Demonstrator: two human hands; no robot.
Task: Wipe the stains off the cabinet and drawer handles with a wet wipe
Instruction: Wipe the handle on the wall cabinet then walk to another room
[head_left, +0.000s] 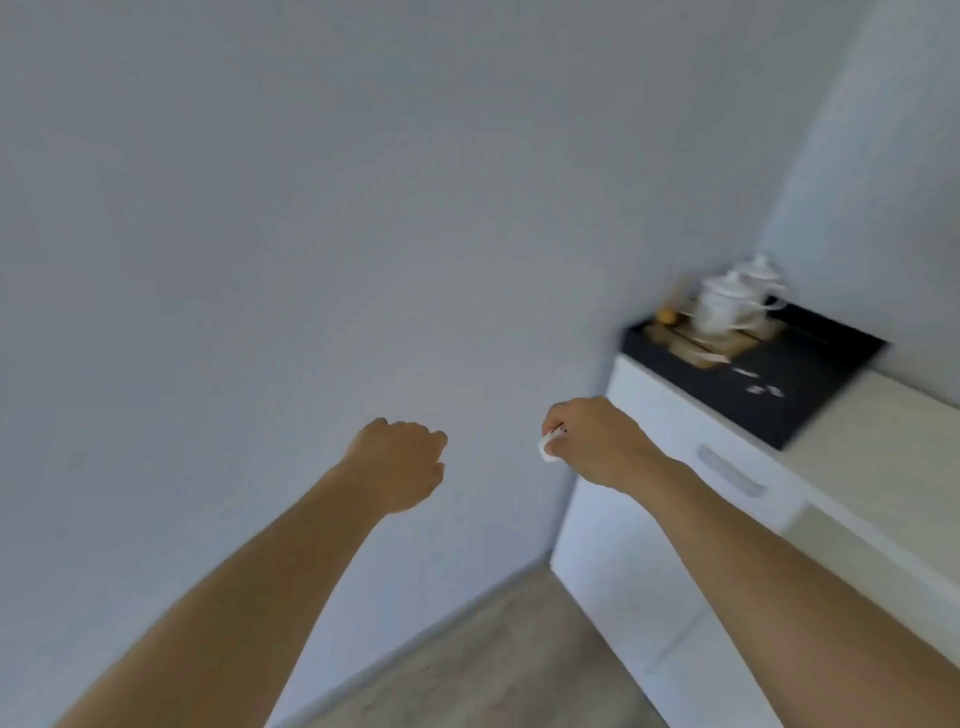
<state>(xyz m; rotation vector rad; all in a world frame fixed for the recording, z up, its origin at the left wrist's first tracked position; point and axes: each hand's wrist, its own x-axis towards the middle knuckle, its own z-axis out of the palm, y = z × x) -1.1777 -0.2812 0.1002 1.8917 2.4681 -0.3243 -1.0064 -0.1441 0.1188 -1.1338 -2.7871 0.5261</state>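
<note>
A white cabinet (639, 545) stands at the right, with a grey drawer handle (730, 472) on its front near the top. My right hand (597, 441) is held in the air left of the cabinet, shut on a small white wet wipe (548, 446) that sticks out by the fingers. It is apart from the handle. My left hand (402, 460) hangs in front of the wall with its fingers curled closed and nothing visible in it. The picture is blurred.
A black tray (779, 395) with white lidded cups (727, 301) and a small orange object (665, 314) sits on the cabinet's pale top (883, 467). A plain grey wall fills the left and centre. Wood-look floor (493, 665) lies below.
</note>
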